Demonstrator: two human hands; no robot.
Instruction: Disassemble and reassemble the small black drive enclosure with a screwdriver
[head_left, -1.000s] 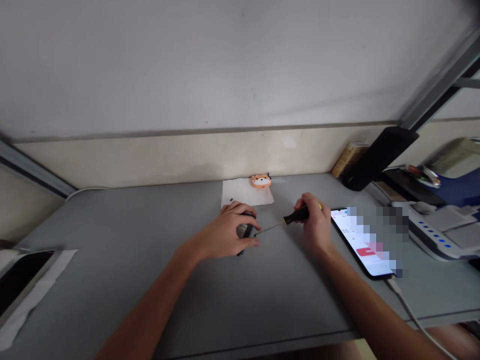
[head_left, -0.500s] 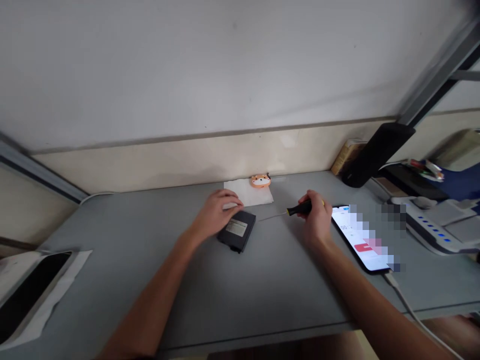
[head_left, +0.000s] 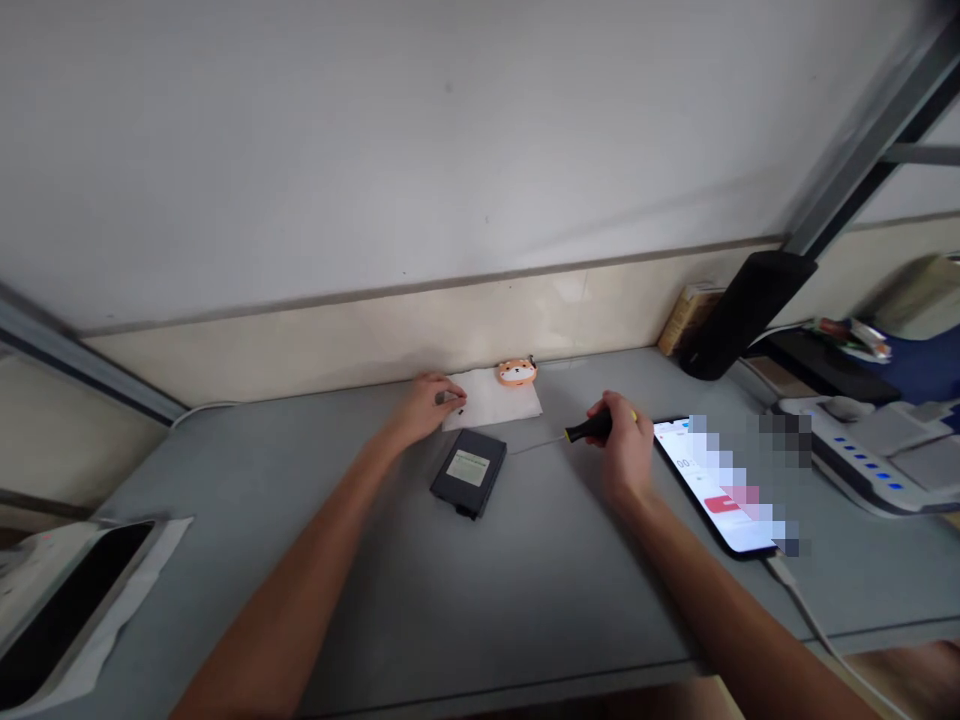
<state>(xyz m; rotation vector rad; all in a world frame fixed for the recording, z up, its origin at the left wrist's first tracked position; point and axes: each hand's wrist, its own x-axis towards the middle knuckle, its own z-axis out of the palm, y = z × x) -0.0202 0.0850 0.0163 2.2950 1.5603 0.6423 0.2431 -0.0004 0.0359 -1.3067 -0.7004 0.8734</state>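
My left hand (head_left: pixel 427 405) is at the left edge of a white paper (head_left: pixel 491 398), thumb and fingers pinched together. A tiny dark piece (head_left: pixel 461 411) shows just below the fingertips; whether they hold anything is too small to tell. A black box (head_left: pixel 469 472) with a pale label lies on the grey desk below the paper. My right hand (head_left: pixel 624 445) grips the black and yellow handle of a screwdriver (head_left: pixel 589 428), whose thin shaft points left toward the box's right edge. An orange animal-faced case (head_left: pixel 517 373) rests on the paper's back edge.
A lit phone (head_left: pixel 724 490) with a white cable lies right of my right hand. Beyond it are a white power strip (head_left: pixel 862 465) and a black cylinder (head_left: pixel 746 315) beside a book (head_left: pixel 686 315). At the far left, a dark-screened device (head_left: pixel 67 610) lies on white paper.
My left hand has moved from the black box up to the white paper's left edge, uncovering the box. A small dark piece now shows there. My right hand still holds the screwdriver.
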